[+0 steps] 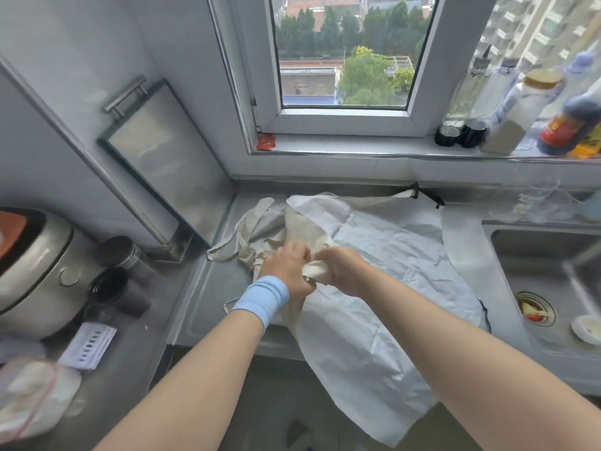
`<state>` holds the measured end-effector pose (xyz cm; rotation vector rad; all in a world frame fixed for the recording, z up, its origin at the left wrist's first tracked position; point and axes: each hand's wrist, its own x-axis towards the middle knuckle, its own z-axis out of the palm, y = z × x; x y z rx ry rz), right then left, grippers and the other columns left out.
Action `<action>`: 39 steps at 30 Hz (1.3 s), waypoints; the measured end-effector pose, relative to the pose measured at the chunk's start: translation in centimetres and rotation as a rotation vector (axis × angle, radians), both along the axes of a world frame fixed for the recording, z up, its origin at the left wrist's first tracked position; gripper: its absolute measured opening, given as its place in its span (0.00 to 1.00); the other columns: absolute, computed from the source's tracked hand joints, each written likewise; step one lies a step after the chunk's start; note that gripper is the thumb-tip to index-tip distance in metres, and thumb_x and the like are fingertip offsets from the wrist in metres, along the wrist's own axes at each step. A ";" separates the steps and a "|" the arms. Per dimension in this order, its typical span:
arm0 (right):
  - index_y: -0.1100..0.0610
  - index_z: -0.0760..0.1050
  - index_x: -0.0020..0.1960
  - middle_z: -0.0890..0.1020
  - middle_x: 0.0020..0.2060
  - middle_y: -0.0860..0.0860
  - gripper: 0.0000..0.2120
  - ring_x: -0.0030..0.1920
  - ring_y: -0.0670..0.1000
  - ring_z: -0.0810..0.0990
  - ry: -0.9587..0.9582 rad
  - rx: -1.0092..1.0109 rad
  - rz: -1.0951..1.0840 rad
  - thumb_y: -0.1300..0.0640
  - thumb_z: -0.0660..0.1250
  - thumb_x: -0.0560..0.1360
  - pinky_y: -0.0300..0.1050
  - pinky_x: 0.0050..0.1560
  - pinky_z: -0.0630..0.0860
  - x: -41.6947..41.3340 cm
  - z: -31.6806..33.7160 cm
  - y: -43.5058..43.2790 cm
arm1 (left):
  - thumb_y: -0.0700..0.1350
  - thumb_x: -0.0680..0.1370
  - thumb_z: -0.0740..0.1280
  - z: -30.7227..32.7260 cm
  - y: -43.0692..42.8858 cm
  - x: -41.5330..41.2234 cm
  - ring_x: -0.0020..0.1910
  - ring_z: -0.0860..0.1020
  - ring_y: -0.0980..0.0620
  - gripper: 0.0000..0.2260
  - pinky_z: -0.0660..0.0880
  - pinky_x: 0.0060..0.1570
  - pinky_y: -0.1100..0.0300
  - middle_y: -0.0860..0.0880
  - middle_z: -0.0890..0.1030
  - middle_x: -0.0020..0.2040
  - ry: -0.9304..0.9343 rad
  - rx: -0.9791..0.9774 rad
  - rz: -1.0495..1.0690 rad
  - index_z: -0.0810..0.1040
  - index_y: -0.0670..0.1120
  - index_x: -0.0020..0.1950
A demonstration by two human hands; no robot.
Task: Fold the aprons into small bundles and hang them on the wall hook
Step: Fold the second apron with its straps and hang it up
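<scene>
Red label on the dark bottle (572,122) by the window: text too blurred to read. Left hand (286,265) and right hand (344,271): each grip curled, pinching the rolled end of the cream apron (292,229). The rest is bunched on the counter (198,288), overlapping the white apron (374,320) draped over the front edge.

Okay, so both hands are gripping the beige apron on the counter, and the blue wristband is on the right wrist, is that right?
Not quite. The head view shows the blue wristband on the left wrist, not the right. The rest holds: the left hand and the right hand both grip the beige apron on the counter.
</scene>
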<state>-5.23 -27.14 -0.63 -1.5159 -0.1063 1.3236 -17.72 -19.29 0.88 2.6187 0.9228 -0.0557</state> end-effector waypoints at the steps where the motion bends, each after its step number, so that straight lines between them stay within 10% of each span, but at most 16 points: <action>1: 0.62 0.77 0.55 0.82 0.44 0.59 0.17 0.41 0.57 0.83 -0.003 0.023 0.046 0.59 0.69 0.67 0.46 0.37 0.79 -0.5 0.6 -0.4 | 0.49 0.69 0.69 0.5 -0.2 -0.6 0.52 0.75 0.48 0.15 0.70 0.48 0.57 0.53 0.74 0.53 -0.016 -0.039 0.047 0.72 0.54 0.53; 5: 0.57 0.76 0.50 0.83 0.44 0.55 0.10 0.40 0.56 0.84 -0.058 0.035 0.158 0.51 0.62 0.76 0.48 0.41 0.79 -1.1 2.6 -1.1 | 0.47 0.71 0.67 1.9 -0.7 -3.7 0.46 0.79 0.52 0.08 0.74 0.48 0.60 0.56 0.83 0.46 -0.215 -0.334 0.247 0.82 0.55 0.48; 8: 0.55 0.66 0.68 0.79 0.58 0.57 0.19 0.40 0.59 0.84 -0.263 -0.042 0.180 0.55 0.55 0.77 0.50 0.41 0.80 -1.8 3.7 -0.4 | 0.45 0.74 0.67 2.7 -0.4 -6.4 0.43 0.79 0.50 0.07 0.76 0.47 0.59 0.54 0.84 0.40 -0.321 -0.368 0.342 0.85 0.53 0.42; 13: 0.36 0.44 0.77 0.48 0.78 0.57 0.54 0.70 0.62 0.64 -1.633 0.036 0.628 0.73 0.61 0.64 0.55 0.53 0.75 -2.2 3.9 0.1 | 0.37 0.75 0.63 4.4 0.1 -10.7 0.37 0.76 0.52 0.12 0.70 0.34 0.64 0.56 0.80 0.36 -0.205 -0.267 0.262 0.81 0.53 0.42; 19: 0.44 0.79 0.58 0.65 0.75 0.53 0.15 0.78 0.57 0.54 -2.271 0.155 1.192 0.57 0.64 0.74 0.65 0.74 0.38 -4.4 6.6 2.0 | 0.42 0.76 0.65 5.9 -0.7 -11.9 0.42 0.77 0.44 0.05 0.69 0.41 0.61 0.48 0.79 0.42 0.224 -0.146 0.036 0.79 0.49 0.42; 22: 0.53 0.79 0.50 0.83 0.49 0.50 0.11 0.55 0.54 0.79 -2.125 -0.091 1.468 0.57 0.60 0.73 0.60 0.72 0.60 -5.6 7.7 1.1 | 0.42 0.75 0.67 5.1 -0.7 -11.4 0.45 0.79 0.42 0.04 0.75 0.44 0.56 0.45 0.82 0.47 0.414 -0.130 0.001 0.80 0.45 0.48; 25: 0.55 0.76 0.44 0.77 0.37 0.48 0.04 0.39 0.54 0.77 -1.658 -0.334 1.534 0.57 0.63 0.72 0.43 0.41 0.73 -5.8 6.5 -1.2 | 0.43 0.75 0.71 4.7 -1.5 -10.2 0.51 0.78 0.46 0.16 0.76 0.58 0.54 0.48 0.80 0.55 0.687 -0.219 -0.101 0.79 0.47 0.63; 29: 0.56 0.81 0.56 0.84 0.43 0.48 0.14 0.44 0.53 0.86 -0.819 -0.559 1.526 0.53 0.70 0.71 0.52 0.57 0.79 -4.1 3.9 -3.8 | 0.40 0.80 0.64 4.7 -2.9 -7.1 0.66 0.73 0.53 0.21 0.67 0.66 0.61 0.55 0.73 0.69 0.854 -0.302 -0.224 0.72 0.53 0.72; 39: 0.52 0.71 0.71 0.73 0.69 0.54 0.23 0.68 0.55 0.72 -1.048 -0.510 0.773 0.58 0.59 0.76 0.44 0.65 0.69 4.0 -1.0 -3.7 | 0.38 0.79 0.60 -0.1 0.7 2.4 0.64 0.75 0.47 0.19 0.71 0.63 0.58 0.48 0.75 0.67 0.405 -0.161 -0.079 0.74 0.52 0.68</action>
